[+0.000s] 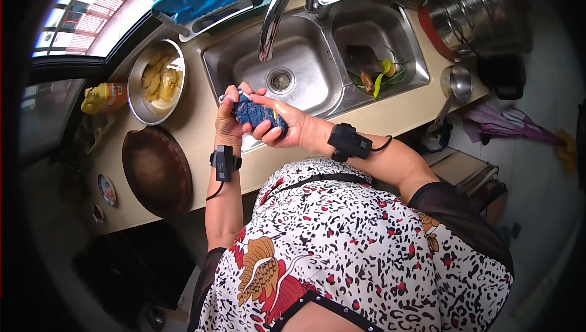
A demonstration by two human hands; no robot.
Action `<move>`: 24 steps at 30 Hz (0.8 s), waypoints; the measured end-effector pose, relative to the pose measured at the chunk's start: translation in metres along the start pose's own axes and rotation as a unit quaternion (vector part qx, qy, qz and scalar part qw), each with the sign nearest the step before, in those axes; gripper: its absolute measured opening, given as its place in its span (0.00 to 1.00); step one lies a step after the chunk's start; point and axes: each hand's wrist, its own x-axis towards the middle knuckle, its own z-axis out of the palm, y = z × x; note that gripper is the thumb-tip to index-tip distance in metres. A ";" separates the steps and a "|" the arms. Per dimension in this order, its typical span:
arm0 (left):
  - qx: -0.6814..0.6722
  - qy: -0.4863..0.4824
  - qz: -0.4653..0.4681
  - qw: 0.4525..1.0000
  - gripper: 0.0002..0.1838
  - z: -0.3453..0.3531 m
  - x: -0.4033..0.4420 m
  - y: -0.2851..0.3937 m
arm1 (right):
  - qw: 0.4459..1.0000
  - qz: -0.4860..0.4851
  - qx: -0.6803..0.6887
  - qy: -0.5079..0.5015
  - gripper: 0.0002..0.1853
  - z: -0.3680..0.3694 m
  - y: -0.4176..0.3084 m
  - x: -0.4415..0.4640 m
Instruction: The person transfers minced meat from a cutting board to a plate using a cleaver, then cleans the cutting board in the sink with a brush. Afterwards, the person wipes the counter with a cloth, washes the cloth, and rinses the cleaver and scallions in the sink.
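A dark blue cloth point(251, 112), bunched into a tight wad, is gripped between both hands over the front edge of the left sink basin point(311, 57). My left hand point(229, 115) closes on its left end, where a bit of white shows at the fingertips. Around the right end wrap the fingers of my right hand point(282, 125). Above and behind the hands the chrome faucet point(271, 26) arches over the basin; no water stream is visible. The basin's drain point(281, 80) lies just beyond the cloth.
Left of the sink stand a metal bowl point(132, 81) with pale yellow pieces and a round brown board point(157, 173). A yellow bottle point(101, 98) is by the window. Vegetable scraps point(381, 78) lie in the right basin. A ladle point(459, 81) rests on the counter's right end.
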 end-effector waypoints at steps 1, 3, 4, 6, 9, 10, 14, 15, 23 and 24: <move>0.007 0.007 0.005 1.000 0.18 0.002 0.001 0.001 | 1.000 -0.005 -0.011 0.004 0.18 0.004 -0.001 -0.003; 0.046 0.065 0.000 0.997 0.17 0.020 0.004 0.007 | 0.998 -0.020 -0.054 0.004 0.15 0.007 -0.002 -0.006; 0.082 0.096 -0.025 0.992 0.17 0.026 0.007 0.010 | 0.997 -0.027 -0.077 0.005 0.14 0.007 -0.003 -0.008; 0.155 0.157 -0.076 0.972 0.17 0.035 0.010 0.017 | 0.979 -0.040 -0.186 0.071 0.13 0.007 -0.006 -0.009; 0.183 0.227 -0.053 0.955 0.18 0.054 0.017 0.013 | 0.931 -0.071 -0.331 0.138 0.13 0.002 -0.011 -0.005; 0.202 0.249 -0.040 0.946 0.19 0.057 0.020 0.011 | 0.910 -0.085 -0.374 0.155 0.13 0.001 -0.011 -0.003; 0.224 0.285 -0.004 0.932 0.25 0.032 0.029 -0.008 | 0.832 -0.140 -0.464 0.271 0.12 -0.006 -0.012 0.001; 0.230 0.298 -0.005 0.927 0.25 0.027 0.030 -0.013 | 0.809 -0.158 -0.484 0.293 0.12 -0.015 -0.015 0.006; 0.301 0.347 -0.031 0.888 0.24 -0.025 0.036 -0.043 | 0.612 -0.172 -0.647 0.422 0.16 -0.058 -0.031 0.033; 0.310 0.359 -0.030 0.880 0.24 -0.029 0.036 -0.047 | 0.574 -0.194 -0.673 0.425 0.18 -0.065 -0.035 0.037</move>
